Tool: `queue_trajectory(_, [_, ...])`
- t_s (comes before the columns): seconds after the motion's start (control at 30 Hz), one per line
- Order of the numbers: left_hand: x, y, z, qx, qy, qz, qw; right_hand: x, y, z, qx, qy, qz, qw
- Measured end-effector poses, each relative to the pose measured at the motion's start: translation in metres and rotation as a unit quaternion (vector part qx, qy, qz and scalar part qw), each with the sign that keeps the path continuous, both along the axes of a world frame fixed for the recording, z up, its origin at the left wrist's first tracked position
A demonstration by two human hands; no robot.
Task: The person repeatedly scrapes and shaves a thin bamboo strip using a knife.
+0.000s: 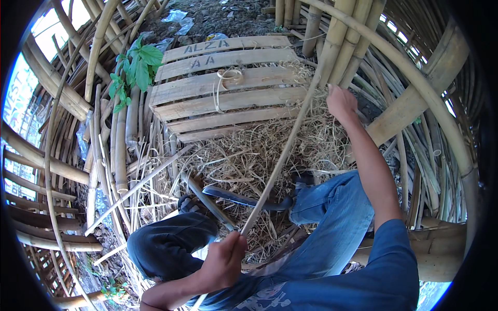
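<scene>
**Both hands on a long bamboo strip, knife lying below**

My left hand (224, 262) is closed tight around the near end of a long bamboo strip (282, 155), low in the view by my knee. My right hand (340, 101) is stretched out ahead with its fingers wrapped on the same strip further up, near the thick bamboo poles (345, 41). The strip runs slantwise between the two, over the shavings (244, 155) on the ground.

I judge I am holding the strip taut to check or position it, not cutting: the knife (244, 198) lies on the shavings just under the strip, touched by neither hand. A next move would call for freeing one hand while the other keeps the strip steady.

Beyond, a wooden pallet (228, 88) lies flat, with dark hand-drawn lettering on its two far slats and a coil of strip (231, 78) on top. A green leafy plant (135, 70) stands to its left. Crumpled pale plastic wrappers (179, 18) lie on the dirt past the pallet.
</scene>
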State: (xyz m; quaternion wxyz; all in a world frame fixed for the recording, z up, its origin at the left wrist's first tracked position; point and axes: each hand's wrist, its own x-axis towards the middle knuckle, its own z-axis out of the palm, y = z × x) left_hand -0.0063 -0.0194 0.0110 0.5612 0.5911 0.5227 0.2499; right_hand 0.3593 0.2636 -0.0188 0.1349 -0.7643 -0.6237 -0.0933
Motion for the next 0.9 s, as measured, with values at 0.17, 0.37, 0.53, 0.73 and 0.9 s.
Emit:
queue_trajectory(0.17, [-0.005,0.018,0.001,-0.094,-0.127,0.08,0.984,-0.039,-0.023,0.025,0.034,0.018,-0.06,0.997])
queue_trajectory(0.37, [0.002,0.043,0.009,-0.182,-0.218,0.12,0.951,-0.139,-0.119,0.034,0.147,0.219,0.371,0.89])
queue_trajectory(0.53, [0.008,0.046,0.013,-0.127,-0.206,0.127,0.962,-0.175,-0.165,0.029,0.065,0.152,0.529,0.832])
queue_trajectory(0.73, [0.015,0.046,0.012,-0.124,-0.238,0.176,0.947,-0.173,-0.169,0.026,0.106,0.084,0.534,0.835])
queue_trajectory(0.9, [0.013,0.045,0.015,-0.146,-0.187,0.19,0.953,-0.171,-0.159,0.024,0.13,0.069,0.523,0.839])
